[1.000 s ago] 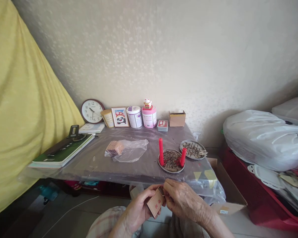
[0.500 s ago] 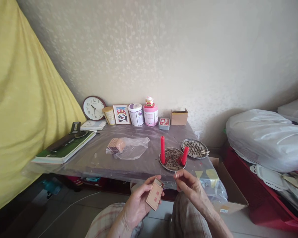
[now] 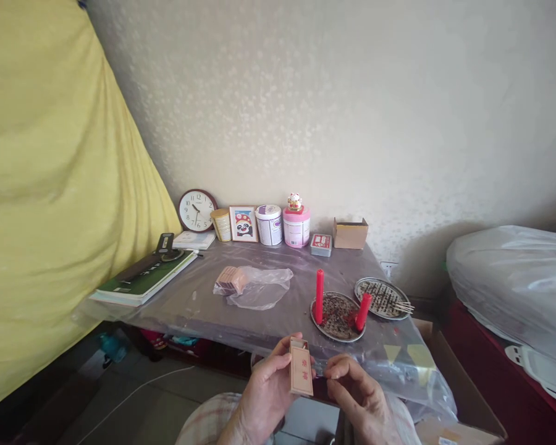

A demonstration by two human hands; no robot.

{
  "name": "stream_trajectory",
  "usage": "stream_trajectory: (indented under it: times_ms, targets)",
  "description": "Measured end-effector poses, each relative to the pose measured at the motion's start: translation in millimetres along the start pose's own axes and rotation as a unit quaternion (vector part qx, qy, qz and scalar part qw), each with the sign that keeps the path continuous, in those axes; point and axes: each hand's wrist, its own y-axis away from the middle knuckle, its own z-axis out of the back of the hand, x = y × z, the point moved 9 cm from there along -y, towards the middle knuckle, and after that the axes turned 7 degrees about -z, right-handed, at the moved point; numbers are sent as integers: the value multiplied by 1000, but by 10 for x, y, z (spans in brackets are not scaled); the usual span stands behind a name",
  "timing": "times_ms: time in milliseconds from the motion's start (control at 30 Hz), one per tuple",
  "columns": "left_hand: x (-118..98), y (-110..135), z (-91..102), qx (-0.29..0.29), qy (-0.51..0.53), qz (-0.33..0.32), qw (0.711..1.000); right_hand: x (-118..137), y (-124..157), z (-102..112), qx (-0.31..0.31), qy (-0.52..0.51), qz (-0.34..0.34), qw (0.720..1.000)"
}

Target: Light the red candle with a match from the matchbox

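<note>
My left hand (image 3: 269, 384) is closed around a small cardboard matchbox (image 3: 301, 371) with red characters, held tilted above my lap. Its tray is slid a little way out at the top, and match ends show inside. Just to the right of the box, the thumb and fingers of my right hand (image 3: 352, 388) pinch a matchstick, mostly hidden by the fingertips. Beyond my hands, a taller red candle (image 3: 319, 296) and a shorter, leaning red candle (image 3: 364, 312) stand on a round metal plate (image 3: 338, 337) with dark residue and red wax.
A second round plate (image 3: 375, 284) holds several thin sticks. A plastic bag (image 3: 264, 287) with stacked matchboxes (image 3: 230, 280) lies mid-table. Along the wall stand a clock (image 3: 197, 210), a panda picture (image 3: 244, 224), tins (image 3: 269, 225) and a cardboard box (image 3: 351, 235). Books (image 3: 143, 278) lie left.
The view has swung left, so the table sits further right and lower. My left hand has turned the matchbox more upright. My right hand's fingertips have lowered beside the box, with the matchstick less visible.
</note>
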Motion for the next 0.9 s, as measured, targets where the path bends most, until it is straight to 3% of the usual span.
stream_trajectory:
  times_ms: [133, 533, 767, 900]
  targets:
    - [-27, -15, 1, 0, 14, -12, 1000, -29, 53, -1, -12, -11, -27, 1000]
    - [-38, -10, 45, -19, 13, -19, 1000, -23, 72, 46, -11, 26, 7, 1000]
    - [-29, -26, 33, 0, 15, -21, 1000, 87, 129, -92, -5, 59, 142, 988]
    - [-12, -22, -9, 9, 15, -18, 1000, 138, 199, -172, -40, 89, 212, 972]
